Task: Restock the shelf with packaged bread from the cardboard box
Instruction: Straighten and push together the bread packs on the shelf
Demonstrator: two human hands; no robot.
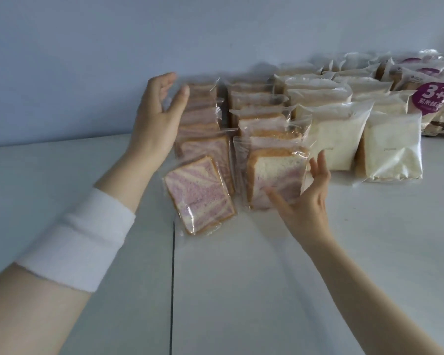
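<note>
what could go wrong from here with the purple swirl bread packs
The front swirl pack leans askew out of its row and may slide flat.
The right hand has only open fingers at the neighbouring front pack, so that upright row might tip forward.
If the left hand squeezes its row, slices may squash.

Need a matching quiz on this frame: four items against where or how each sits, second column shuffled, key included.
Column A
1. left hand
2. right hand
3. tilted swirl packet
4. purple-label pack

Column B
a. far right of the shelf
b. open, at the left side of the leftmost row
c. askew at the front of the leftmost row
d. open, at the second row's front packet

Pairs: 1-b, 2-d, 3-c, 4-a
</note>
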